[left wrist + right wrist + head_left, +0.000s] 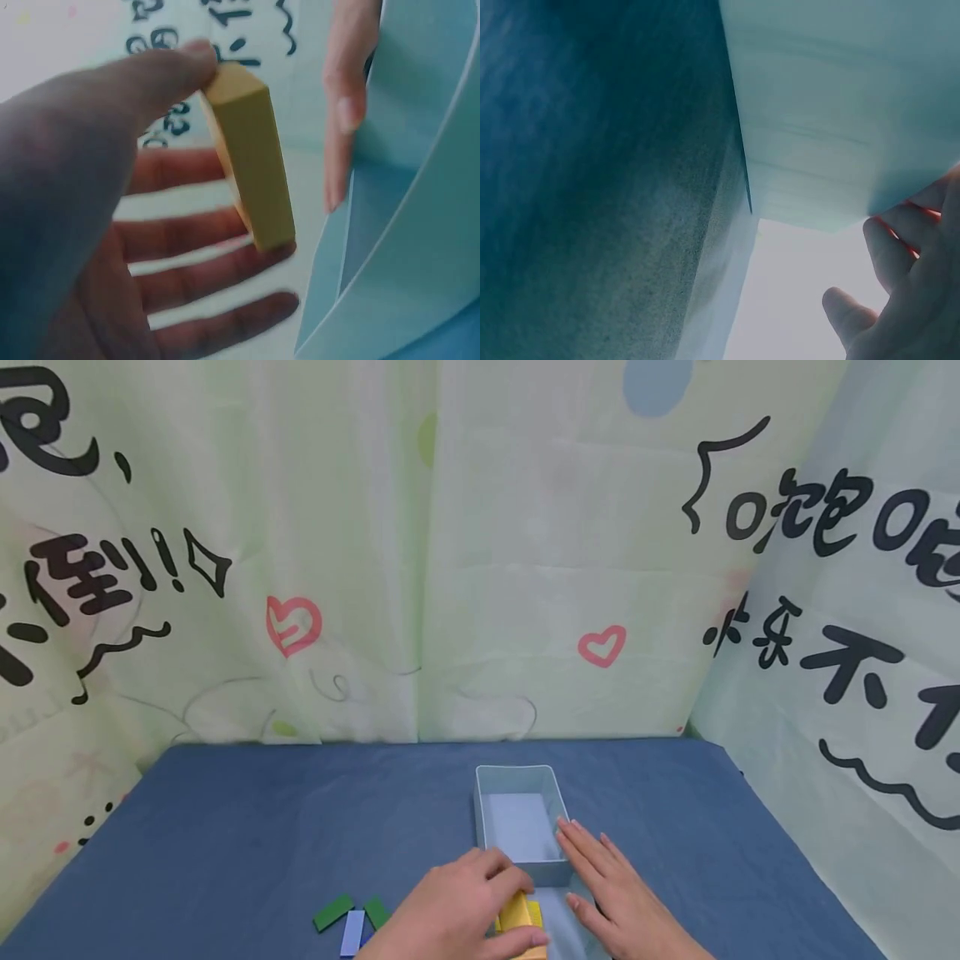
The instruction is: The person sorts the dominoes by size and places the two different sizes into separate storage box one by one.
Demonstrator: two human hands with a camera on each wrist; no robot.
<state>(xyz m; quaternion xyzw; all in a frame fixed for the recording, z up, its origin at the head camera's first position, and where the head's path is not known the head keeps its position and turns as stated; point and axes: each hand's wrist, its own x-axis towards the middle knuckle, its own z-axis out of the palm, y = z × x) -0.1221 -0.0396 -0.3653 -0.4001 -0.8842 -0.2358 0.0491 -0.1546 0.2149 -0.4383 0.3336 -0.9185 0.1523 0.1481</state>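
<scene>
Pale green curtains [510,527] with black lettering [851,652] and pink hearts [293,627] hang around a blue-covered table [225,827].

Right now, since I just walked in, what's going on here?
A person's left hand pinches a yellow block, apparently above the nearer of two pale blue boxes. Their right hand, fingers extended, is at the right side of the boxes. Off to the left, green blocks and a light blue block lie on the dark blue cloth.
</scene>
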